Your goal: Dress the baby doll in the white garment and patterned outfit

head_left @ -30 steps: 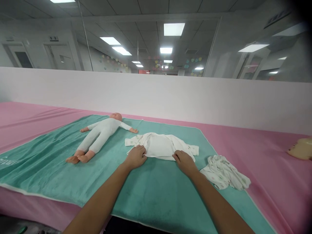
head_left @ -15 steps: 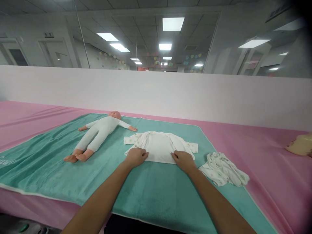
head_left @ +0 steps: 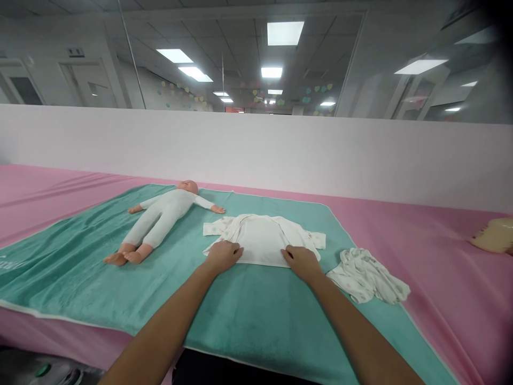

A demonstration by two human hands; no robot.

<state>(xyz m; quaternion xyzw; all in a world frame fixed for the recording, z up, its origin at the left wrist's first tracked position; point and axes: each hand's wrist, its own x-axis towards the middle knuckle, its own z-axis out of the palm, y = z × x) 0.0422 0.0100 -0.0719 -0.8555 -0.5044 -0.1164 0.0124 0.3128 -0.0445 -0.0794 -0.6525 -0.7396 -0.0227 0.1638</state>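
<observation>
A white baby shirt (head_left: 260, 239) with a faint print on its sleeves lies spread on a green towel (head_left: 248, 310), its sleeves out to both sides. My left hand (head_left: 223, 256) is closed on the shirt's near left edge. On the near right edge, my right hand (head_left: 302, 263) grips the cloth in the same way, with the thumb turned inward. The fabric between the two hands lies flat. A baby doll (head_left: 168, 214) in a white bodysuit rests on its back to the left, arms spread, apart from both hands.
Right of the shirt, a crumpled white printed garment (head_left: 368, 277) lies over the towel's edge. Pink padding (head_left: 425, 235) runs beneath the towel, up to a low white wall (head_left: 256, 152) with glass above. A beige object (head_left: 492, 235) sits at the far right.
The view has tipped very slightly, so everything sits a little higher in the picture. Both hands keep their places on the shirt's edge.
</observation>
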